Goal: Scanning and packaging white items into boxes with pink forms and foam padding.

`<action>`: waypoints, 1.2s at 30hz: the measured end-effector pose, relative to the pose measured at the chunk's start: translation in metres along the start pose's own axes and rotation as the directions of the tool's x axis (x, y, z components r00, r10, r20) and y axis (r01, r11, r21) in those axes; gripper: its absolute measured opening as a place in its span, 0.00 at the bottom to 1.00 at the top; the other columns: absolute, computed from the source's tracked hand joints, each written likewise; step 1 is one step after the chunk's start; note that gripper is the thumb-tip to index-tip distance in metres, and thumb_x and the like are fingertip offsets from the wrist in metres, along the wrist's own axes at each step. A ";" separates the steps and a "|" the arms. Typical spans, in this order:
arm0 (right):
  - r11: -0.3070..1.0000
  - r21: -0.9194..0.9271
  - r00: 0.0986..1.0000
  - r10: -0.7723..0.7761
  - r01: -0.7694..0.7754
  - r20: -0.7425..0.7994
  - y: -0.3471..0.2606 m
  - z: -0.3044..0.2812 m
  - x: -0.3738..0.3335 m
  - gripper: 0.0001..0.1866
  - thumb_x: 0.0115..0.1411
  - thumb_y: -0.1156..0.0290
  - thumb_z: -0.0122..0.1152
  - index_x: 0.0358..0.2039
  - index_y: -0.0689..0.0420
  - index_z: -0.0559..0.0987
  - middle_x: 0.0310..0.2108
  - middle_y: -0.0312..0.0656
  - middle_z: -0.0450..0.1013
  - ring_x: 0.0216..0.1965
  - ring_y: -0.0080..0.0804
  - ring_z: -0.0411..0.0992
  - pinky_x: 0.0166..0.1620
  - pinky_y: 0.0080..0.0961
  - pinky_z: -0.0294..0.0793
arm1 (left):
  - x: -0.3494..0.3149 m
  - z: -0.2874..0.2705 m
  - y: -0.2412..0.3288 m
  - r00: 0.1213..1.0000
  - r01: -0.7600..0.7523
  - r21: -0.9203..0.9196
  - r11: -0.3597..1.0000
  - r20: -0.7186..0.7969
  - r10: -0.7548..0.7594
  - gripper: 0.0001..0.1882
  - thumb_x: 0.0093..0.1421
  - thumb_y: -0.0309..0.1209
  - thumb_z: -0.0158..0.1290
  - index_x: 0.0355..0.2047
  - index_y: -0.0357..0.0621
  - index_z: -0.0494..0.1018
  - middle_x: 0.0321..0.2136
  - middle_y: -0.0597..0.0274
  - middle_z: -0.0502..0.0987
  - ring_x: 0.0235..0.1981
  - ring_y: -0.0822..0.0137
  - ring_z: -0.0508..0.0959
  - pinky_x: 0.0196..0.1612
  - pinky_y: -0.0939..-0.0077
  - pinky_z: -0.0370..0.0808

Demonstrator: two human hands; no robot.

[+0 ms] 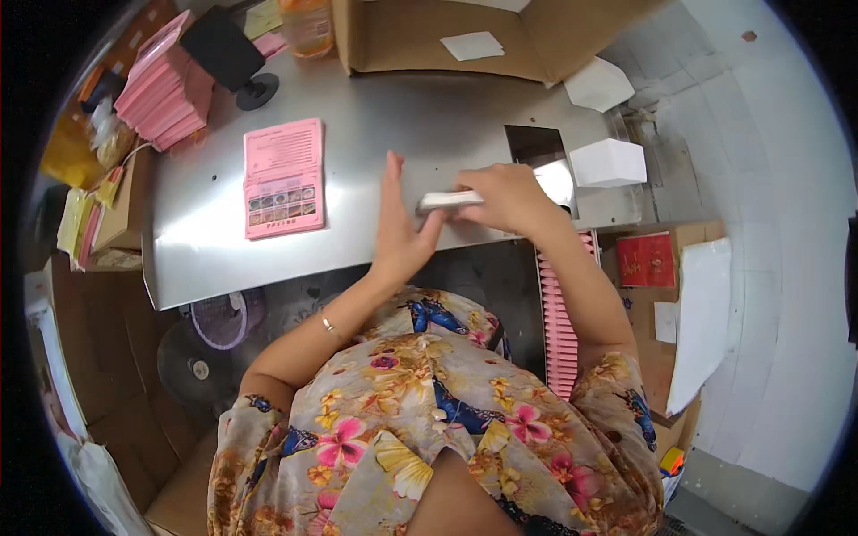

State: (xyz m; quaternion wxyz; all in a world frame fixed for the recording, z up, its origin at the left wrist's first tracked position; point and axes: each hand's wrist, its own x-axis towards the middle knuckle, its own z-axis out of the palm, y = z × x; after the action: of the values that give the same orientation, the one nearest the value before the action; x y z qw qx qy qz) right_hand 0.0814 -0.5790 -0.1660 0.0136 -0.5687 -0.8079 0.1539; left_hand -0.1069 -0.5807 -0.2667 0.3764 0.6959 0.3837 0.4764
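I see a small flat white packet [450, 200] lying just past the centre of the steel table [420, 121], pinched at its right end by my right hand [509, 198], whose fingers are curled together over it. My left hand [399, 223] stands edge-up against the packet's left end, its fingers straight and pressed together, the thumb touching the packet from below.

At nine o'clock from the packet a pink leaflet stack [283, 178] lies flat, with a grid of small pictures on its lower half. At ten o'clock, by the table's far left corner, tilted pink booklets [165, 85] are piled beside a black stand [234, 55]. At twelve o'clock is an open cardboard box [465, 36] with a white slip inside. At three o'clock a white carton [609, 163] sits on the table's right edge; below it, a row of pink packets [559, 330] stands on edge, with a red package [646, 260] on a brown box beside it. The floor to the right is pale tile.
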 end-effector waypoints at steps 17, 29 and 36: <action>0.534 0.845 0.776 0.544 -0.027 -0.319 0.026 0.104 -0.042 0.17 0.61 0.69 0.67 0.46 0.67 0.80 0.39 0.38 0.79 0.36 0.24 0.76 0.39 0.24 0.75 | 0.042 -0.116 0.001 0.984 -0.146 0.148 0.978 -0.080 0.159 0.28 0.61 0.22 0.49 0.63 0.43 0.65 0.58 0.49 0.73 0.58 0.54 0.73 0.61 0.63 0.67; 0.674 0.711 0.716 0.393 0.203 -0.577 0.012 0.107 -0.036 0.16 0.62 0.78 0.61 0.50 0.67 0.79 0.41 0.45 0.81 0.42 0.26 0.78 0.47 0.22 0.75 | 0.031 -0.188 -0.019 0.981 -0.189 0.828 0.529 0.136 0.138 0.06 0.55 0.22 0.53 0.34 0.39 0.71 0.39 0.52 0.74 0.41 0.51 0.74 0.43 0.59 0.71; 0.465 0.838 0.429 0.720 0.285 -0.545 0.019 0.109 -0.042 0.14 0.65 0.73 0.61 0.47 0.69 0.78 0.46 0.41 0.77 0.42 0.26 0.75 0.47 0.23 0.74 | 0.024 -0.061 0.028 0.876 -0.449 0.335 0.828 0.350 0.333 0.09 0.52 0.25 0.53 0.35 0.45 0.74 0.31 0.55 0.74 0.37 0.54 0.75 0.41 0.60 0.72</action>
State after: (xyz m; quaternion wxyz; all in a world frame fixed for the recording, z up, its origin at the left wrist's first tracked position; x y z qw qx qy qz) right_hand 0.0923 -0.6375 -0.2685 0.6773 -0.5904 -0.3824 0.2157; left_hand -0.1541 -0.5614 -0.2171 0.1666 0.8821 0.2653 0.3518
